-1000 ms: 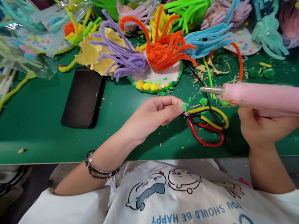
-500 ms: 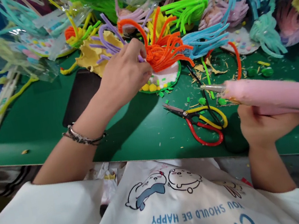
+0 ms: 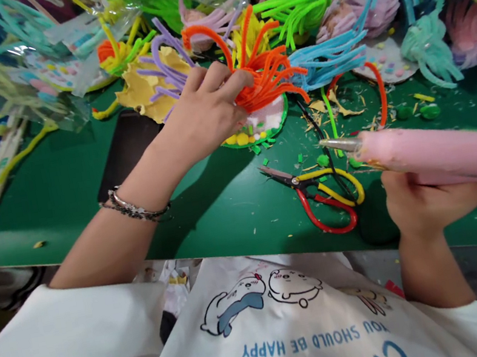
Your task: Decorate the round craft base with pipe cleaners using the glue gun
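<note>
My left hand (image 3: 211,106) curls its fingers over the base of an orange pipe cleaner bundle (image 3: 269,77); the fingertips are partly hidden. Beneath the bundle lies a round piece (image 3: 257,129) with a green rim and yellow pompoms, half covered by the hand. Purple pipe cleaners (image 3: 169,61) stick up behind my knuckles. In my right hand (image 3: 431,200) is a pink hot glue gun (image 3: 436,149), its metal nozzle pointing left over the table. Below the nozzle, scissors (image 3: 297,180) with one red and one yellow handle lie on the green table (image 3: 226,211).
Blue (image 3: 328,61) and bright green pipe cleaner bundles (image 3: 296,8) crowd the back. A dark flat phone-like slab (image 3: 129,148) lies beside my left forearm. A black cord (image 3: 314,122) and small green scraps lie near the scissors. Plastic-wrapped pieces (image 3: 57,69) sit at the back left.
My left hand's fingers have shifted right and stretched further over the base of the orange bundle. The glue gun and right hand have moved slightly right and down.
</note>
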